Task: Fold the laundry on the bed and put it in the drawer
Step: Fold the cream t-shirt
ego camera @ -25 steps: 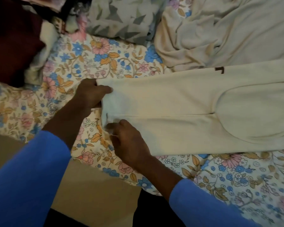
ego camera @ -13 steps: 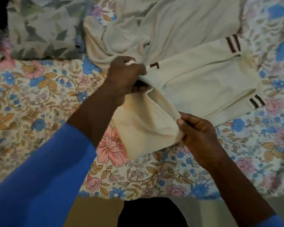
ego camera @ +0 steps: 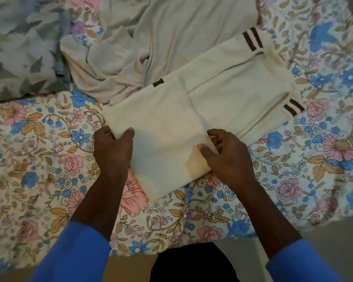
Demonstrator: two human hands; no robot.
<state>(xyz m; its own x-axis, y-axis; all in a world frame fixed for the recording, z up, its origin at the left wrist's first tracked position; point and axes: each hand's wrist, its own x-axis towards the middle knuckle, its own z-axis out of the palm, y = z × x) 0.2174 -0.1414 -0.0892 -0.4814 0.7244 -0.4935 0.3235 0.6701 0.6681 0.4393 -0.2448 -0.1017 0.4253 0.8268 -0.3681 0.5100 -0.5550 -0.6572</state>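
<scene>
Blue sleeves at bottom of frame. Left hand grips the left edge of the folded cream garment, thumb on top, fingers curled under. Right hand pinches the fold's right edge between thumb and fingers. Garment lies centre frame on the floral bed, striped cuffs toward upper right. Crumpled beige cloth behind it, top centre. Leaf-print pillow upper left.

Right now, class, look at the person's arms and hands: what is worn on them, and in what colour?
Both arms wear plain bright blue long sleeves, the left sleeve and right sleeve ending partway up the forearms, without visible markings. The left hand and right hand are bare: no gloves, rings or watch show.
</scene>
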